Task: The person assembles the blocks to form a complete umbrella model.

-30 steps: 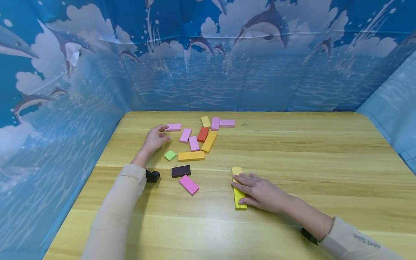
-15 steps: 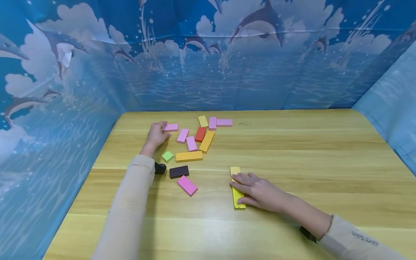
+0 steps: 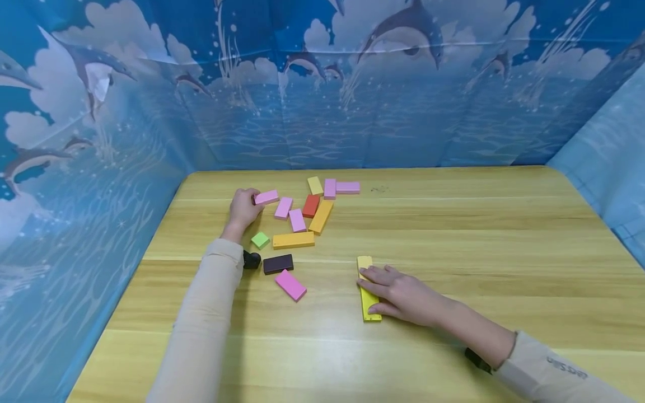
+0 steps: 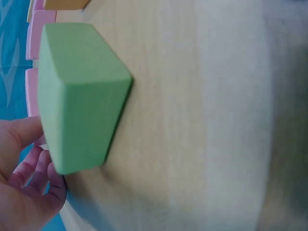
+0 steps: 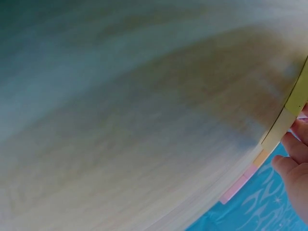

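Note:
In the head view, my left hand [image 3: 244, 208] pinches the left end of a pink block [image 3: 267, 197] at the far left of the table; the block sits at a slight slant. A green block [image 3: 260, 240] lies just nearer than that hand and fills much of the left wrist view, hiding part of the grip. My right hand [image 3: 403, 294] rests with its fingers laid across a bright yellow block [image 3: 371, 314], nearer the table's front. A paler yellow block [image 3: 364, 262] continues in line beyond it, also visible past the fingers in the right wrist view.
Several more blocks lie around the left hand: pink [image 3: 284, 207], red [image 3: 311, 206], orange [image 3: 293, 240] and black [image 3: 278, 264]. One brighter pink block [image 3: 290, 285] touches or nearly touches the black one. A blue dolphin-print curtain [image 3: 322, 123] borders the table's back and sides.
My left hand has closed its fingers onto the pink block's end, and the block has turned slightly. The right hand stays on the yellow blocks. The head view has shifted a little.

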